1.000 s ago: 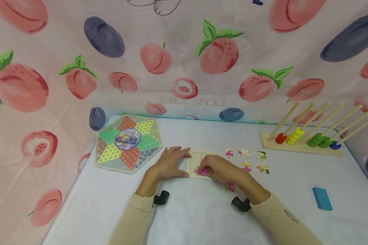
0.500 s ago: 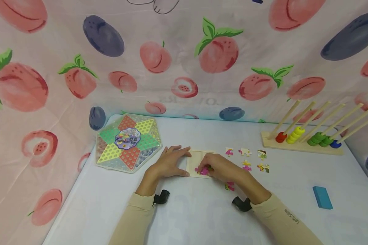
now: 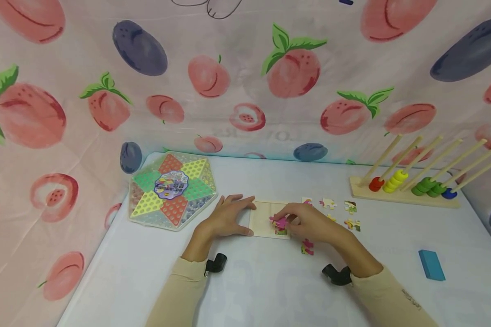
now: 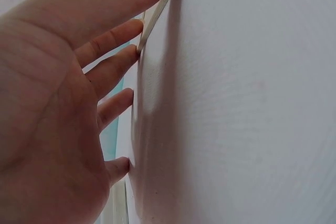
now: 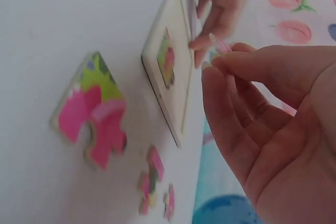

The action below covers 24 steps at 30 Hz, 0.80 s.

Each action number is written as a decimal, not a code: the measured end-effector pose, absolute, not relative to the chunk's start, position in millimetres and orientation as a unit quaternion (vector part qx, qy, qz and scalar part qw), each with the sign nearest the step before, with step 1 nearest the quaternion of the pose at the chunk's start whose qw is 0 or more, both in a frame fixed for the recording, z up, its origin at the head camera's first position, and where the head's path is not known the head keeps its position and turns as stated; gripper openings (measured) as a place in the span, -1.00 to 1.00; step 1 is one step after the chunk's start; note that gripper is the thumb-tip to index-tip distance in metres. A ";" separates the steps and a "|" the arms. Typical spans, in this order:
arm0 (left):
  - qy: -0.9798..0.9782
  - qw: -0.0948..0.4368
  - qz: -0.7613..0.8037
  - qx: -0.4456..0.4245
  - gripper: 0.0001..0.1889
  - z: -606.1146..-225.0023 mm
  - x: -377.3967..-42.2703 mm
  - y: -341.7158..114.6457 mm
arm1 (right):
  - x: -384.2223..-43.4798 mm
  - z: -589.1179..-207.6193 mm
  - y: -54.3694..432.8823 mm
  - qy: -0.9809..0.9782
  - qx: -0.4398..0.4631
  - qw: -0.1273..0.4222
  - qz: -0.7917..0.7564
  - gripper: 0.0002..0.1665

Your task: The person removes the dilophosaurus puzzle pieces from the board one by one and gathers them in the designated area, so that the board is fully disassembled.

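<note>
My left hand (image 3: 225, 218) rests at the left side of a shallow wooden puzzle tray (image 3: 260, 220), thumb and fingers spread and touching its edge. In the left wrist view, the fingertips (image 4: 134, 51) meet the tray's thin rim. My right hand (image 3: 315, 223) pinches a pink puzzle piece (image 3: 278, 221) between thumb and fingers over the tray. Below it, another piece (image 3: 281, 232) lies in the tray's front right corner; the right wrist view also shows this corner piece (image 5: 167, 62). A loose pink-and-green piece (image 3: 307, 247) lies on the table just outside the tray.
Several loose puzzle pieces (image 3: 350, 207) lie right of the tray, some partly behind my right hand. A star-patterned hexagonal game board (image 3: 192, 190) sits at the left. At the right stand a wooden bead rack (image 3: 405, 199) and a blue block (image 3: 431, 265).
My right hand has drawn back to the right and raised the pink piece from the tray, uncovering the corner piece. The left hand stays in place.
</note>
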<state>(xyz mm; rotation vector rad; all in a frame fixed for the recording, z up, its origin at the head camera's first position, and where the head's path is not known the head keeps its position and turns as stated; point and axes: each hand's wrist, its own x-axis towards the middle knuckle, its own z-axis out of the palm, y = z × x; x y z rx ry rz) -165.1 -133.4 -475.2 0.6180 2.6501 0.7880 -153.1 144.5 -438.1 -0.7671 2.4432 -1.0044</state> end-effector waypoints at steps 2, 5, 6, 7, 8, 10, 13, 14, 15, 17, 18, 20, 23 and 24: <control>0.924 0.154 0.276 0.216 -0.32 -474.9 -165.0 -133.2 | -150.6 -434.2 150.2 0.875 -0.267 0.180 -0.361 -0.61; 0.923 0.153 0.278 0.216 -0.32 -474.0 -164.7 -133.2 | -147.6 -428.9 158.1 0.884 -0.242 0.160 -0.366 -0.69; 0.923 0.154 0.279 0.216 -0.32 -473.7 -164.6 -133.2 | -147.0 -427.2 160.6 0.886 -0.234 0.155 -0.369 -0.72; 0.923 0.153 0.280 0.216 -0.31 -473.4 -164.6 -133.2 | -146.4 -425.6 163.3 0.888 -0.227 0.150 -0.371 -0.75; 0.923 0.153 0.280 0.216 -0.31 -473.2 -164.5 -133.1 | -146.0 -423.9 165.9 0.889 -0.222 0.145 -0.373 -0.77; 0.923 0.153 0.279 0.217 -0.31 -473.0 -164.6 -133.0 | -144.7 -420.1 171.5 0.891 -0.214 0.137 -0.376 -0.79; 0.922 0.151 0.280 0.220 -0.31 -472.8 -165.1 -132.4 | -141.2 -415.4 181.0 0.896 -0.202 0.130 -0.374 -0.79; 0.922 0.151 0.279 0.220 -0.31 -472.9 -165.1 -132.2 | -139.7 -414.2 184.2 0.897 -0.199 0.129 -0.373 -0.79; 0.922 0.152 0.279 0.220 -0.31 -472.9 -165.1 -132.1 | -138.0 -413.2 187.7 0.898 -0.197 0.130 -0.372 -0.78; 0.923 0.151 0.278 0.220 -0.31 -473.3 -165.1 -132.1 | -134.0 -412.2 194.9 0.897 -0.196 0.132 -0.374 -0.76; 0.923 0.151 0.277 0.220 -0.31 -473.6 -165.1 -132.1 | -131.9 -412.0 198.5 0.897 -0.194 0.133 -0.375 -0.76; 0.924 0.152 0.275 0.218 -0.31 -474.4 -164.8 -132.4 | -127.9 -413.1 205.0 0.896 -0.192 0.135 -0.378 -0.75; 0.925 0.153 0.273 0.216 -0.31 -474.9 -164.7 -132.7 | -122.2 -417.5 214.5 0.894 -0.182 0.146 -0.382 -0.75; 0.925 0.154 0.273 0.216 -0.31 -474.7 -164.7 -132.7 | -120.4 -419.2 217.0 0.895 -0.174 0.150 -0.382 -0.75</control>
